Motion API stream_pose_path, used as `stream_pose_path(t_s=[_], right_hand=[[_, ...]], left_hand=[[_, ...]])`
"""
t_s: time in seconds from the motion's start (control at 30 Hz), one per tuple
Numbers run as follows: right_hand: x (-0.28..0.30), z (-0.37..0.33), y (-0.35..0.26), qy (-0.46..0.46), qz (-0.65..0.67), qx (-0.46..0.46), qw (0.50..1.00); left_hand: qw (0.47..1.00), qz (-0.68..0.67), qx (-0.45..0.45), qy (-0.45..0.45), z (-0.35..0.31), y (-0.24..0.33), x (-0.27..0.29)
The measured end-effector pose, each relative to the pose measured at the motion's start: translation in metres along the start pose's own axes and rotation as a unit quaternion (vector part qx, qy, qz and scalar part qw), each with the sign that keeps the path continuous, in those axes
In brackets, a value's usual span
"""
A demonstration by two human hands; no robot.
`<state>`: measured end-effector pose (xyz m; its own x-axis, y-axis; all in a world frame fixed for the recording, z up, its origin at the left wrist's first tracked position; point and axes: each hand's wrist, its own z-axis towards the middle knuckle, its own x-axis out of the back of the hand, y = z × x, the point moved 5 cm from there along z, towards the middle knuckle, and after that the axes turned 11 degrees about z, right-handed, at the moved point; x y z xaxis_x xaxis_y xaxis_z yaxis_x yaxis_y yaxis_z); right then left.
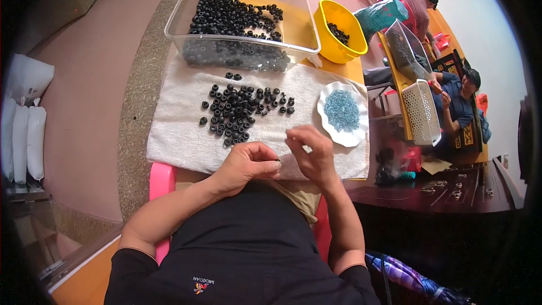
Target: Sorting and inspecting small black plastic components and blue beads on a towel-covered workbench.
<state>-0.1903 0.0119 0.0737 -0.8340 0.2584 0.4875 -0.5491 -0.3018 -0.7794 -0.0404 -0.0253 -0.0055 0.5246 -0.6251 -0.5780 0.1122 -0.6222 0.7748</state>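
Close to my body, my left hand (248,164) pinches a tiny dark piece between thumb and fingertips; its kind is too small to make out. Just right of it, my right hand (315,157) is raised with curled, slightly blurred fingers, thumb and forefinger drawn together. Whatever they may hold is not visible. Beyond my left hand, a pile of black ring-shaped rubber parts (230,107) lies on a white towel (175,135). A white scalloped plate (323,114) of small, clear bluish pieces (342,111) sits beyond my right hand.
At the far side stands a clear plastic bin (302,20) with many black parts; a yellow basin (323,14) beside it holds more. Two people work at the right near a white perforated basket (420,113). A dark wooden table (389,192) lies to my right, white sacks (28,141) far left.
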Motion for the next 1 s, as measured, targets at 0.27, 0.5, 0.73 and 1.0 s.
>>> stream_pose_path(t_s=[0.27, 0.5, 0.73, 1.0], right_hand=[[-0.032, 0.053, 0.025, -0.112, -0.221, 0.047, 0.968], [-0.043, 0.06, 0.042, -0.181, -0.282, 0.015, 0.942], [-0.042, 0.059, 0.045, -0.155, -0.258, 0.016, 0.953], [-0.017, 0.042, 0.037, -0.036, -0.014, 0.009, 0.999]], left_hand=[[1.0, 0.013, -0.002, 0.011, -0.001, 0.004, 0.002], [1.0, 0.024, -0.012, 0.008, -0.001, 0.004, 0.001], [1.0, 0.016, -0.019, 0.007, 0.0, 0.003, 0.002], [0.999, 0.017, -0.006, 0.027, -0.001, 0.004, 0.004]])
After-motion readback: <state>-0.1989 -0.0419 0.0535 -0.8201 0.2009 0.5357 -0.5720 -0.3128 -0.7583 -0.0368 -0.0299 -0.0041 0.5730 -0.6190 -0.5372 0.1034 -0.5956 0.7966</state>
